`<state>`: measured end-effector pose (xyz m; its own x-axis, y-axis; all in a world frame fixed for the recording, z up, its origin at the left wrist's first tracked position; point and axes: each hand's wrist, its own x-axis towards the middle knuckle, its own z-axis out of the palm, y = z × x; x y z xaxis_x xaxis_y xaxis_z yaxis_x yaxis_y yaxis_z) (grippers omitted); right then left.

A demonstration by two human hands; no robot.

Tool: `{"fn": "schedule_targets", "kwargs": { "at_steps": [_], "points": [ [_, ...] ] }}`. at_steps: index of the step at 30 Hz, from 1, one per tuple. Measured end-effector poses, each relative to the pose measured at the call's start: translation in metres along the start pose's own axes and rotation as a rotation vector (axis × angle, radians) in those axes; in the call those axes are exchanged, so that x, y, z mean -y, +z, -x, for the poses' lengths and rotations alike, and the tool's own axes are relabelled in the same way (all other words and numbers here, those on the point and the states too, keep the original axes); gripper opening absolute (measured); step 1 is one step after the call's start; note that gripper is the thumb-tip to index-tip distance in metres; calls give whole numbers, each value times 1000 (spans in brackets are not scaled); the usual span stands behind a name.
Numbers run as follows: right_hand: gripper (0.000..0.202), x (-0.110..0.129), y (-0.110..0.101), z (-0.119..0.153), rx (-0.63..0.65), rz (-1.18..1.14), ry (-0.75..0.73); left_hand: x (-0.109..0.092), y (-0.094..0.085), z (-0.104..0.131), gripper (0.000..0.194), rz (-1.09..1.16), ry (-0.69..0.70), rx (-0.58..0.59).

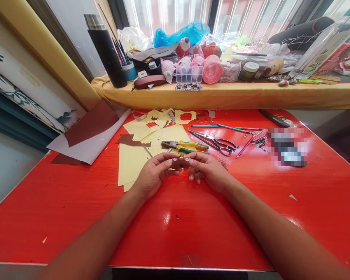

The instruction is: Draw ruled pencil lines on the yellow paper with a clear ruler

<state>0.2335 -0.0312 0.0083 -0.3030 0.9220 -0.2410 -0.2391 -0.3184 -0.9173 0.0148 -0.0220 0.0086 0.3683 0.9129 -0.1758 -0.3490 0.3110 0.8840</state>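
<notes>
Between my two hands is a small brown leather piece (181,162) with two round metal snaps on its face. My left hand (156,171) pinches its left end between thumb and fingers. At the other end, my right hand (208,169) grips it the same way. The piece is held above the red table (175,229). Just beyond my fingers lie yellow-handled pliers (186,145) and, to their right, black-handled scissors (214,140). My fingertips hide part of the leather.
Yellow paper sheets (128,167) with brown scraps lie left of the pliers. Brown sheet material (90,124) rests at the far left. Pens (212,126), loose metal snaps (260,143) and a blurred dark object (288,149) lie to the right. A crowded sill (151,95) runs behind.
</notes>
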Motion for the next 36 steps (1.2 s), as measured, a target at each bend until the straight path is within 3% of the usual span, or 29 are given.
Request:
{"fn": "schedule_targets", "kwargs": {
  "at_steps": [26,30,36],
  "points": [
    [43,-4,-3,-3,15,31,6,-3,0,2,37,-100,11,25],
    [44,-3,-1,-1,28,58,-6,0,-3,2,41,-194,37,43],
    [40,-3,2,0,75,159,-23,2,1,3,31,-344,114,11]
  ]
}}
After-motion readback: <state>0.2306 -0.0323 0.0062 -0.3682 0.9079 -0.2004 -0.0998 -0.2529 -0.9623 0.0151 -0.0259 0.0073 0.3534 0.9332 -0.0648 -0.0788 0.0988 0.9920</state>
